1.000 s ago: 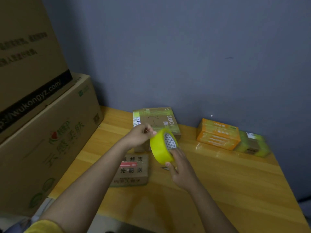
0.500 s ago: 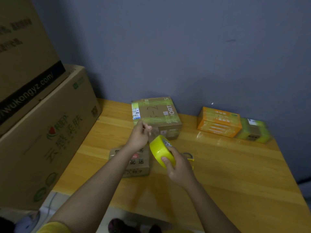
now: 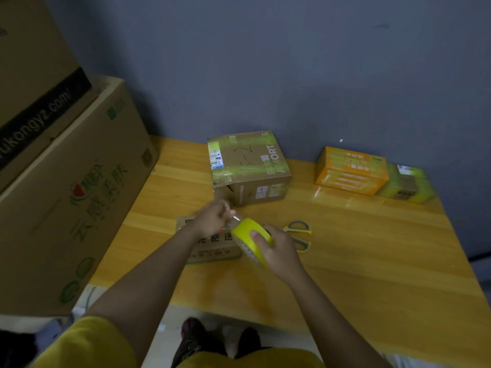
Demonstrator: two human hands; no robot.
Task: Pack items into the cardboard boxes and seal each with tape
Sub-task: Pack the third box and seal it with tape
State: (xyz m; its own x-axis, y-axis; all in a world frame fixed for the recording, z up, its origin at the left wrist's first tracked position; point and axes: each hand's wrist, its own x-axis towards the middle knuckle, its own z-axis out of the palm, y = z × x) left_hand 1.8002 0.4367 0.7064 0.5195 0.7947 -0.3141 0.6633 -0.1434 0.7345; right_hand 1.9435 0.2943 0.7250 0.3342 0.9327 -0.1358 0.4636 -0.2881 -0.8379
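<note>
The right hand [image 3: 279,251] grips the tape roll [image 3: 249,235] just above the small box [image 3: 212,248] on the surface [image 3: 372,248]. The left hand [image 3: 212,219] pinches the tape end beside the roll.

Wooden bench [image 3: 372,261] against a grey-blue wall [image 3: 292,62], two large printed cartons [image 3: 66,195] stacked beyond the bench's left edge, yellow-and-grey scissors [image 3: 300,232] lying flat mid-bench, dark shoes [image 3: 196,338] on the floor below its near edge
</note>
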